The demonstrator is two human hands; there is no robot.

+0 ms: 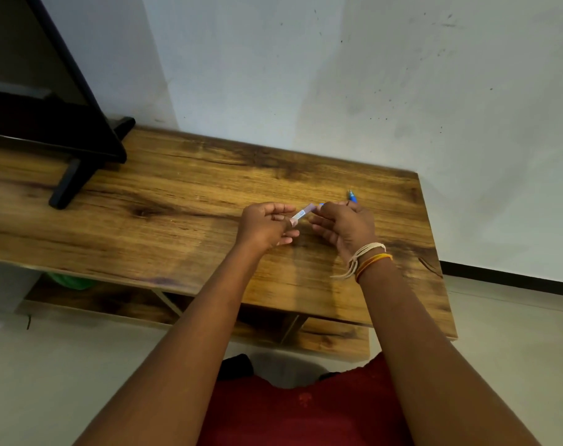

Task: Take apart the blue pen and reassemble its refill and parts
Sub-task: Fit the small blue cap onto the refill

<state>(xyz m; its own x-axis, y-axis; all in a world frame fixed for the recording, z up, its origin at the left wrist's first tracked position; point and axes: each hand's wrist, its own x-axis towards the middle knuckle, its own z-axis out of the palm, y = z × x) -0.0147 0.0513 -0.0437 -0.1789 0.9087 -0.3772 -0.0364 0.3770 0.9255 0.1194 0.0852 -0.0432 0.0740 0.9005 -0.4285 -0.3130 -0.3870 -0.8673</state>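
Both my hands hold the blue pen above the right part of the wooden table (183, 188). My left hand (265, 225) is closed around the lower end of the clear pen barrel (304, 212), which shows a small label. My right hand (346, 225) grips the other end, and the pen's blue tip (351, 196) sticks out past its fingers toward the wall. The barrel slants up to the right between the two hands. Whether the parts are joined or separated is hidden by my fingers.
A black monitor stand (80, 162) sits on the table's left part. The white wall (338, 75) runs along the table's far edge. The table's right edge lies close to my right hand. A lower shelf (331, 339) holds a green object (69, 281) at left.
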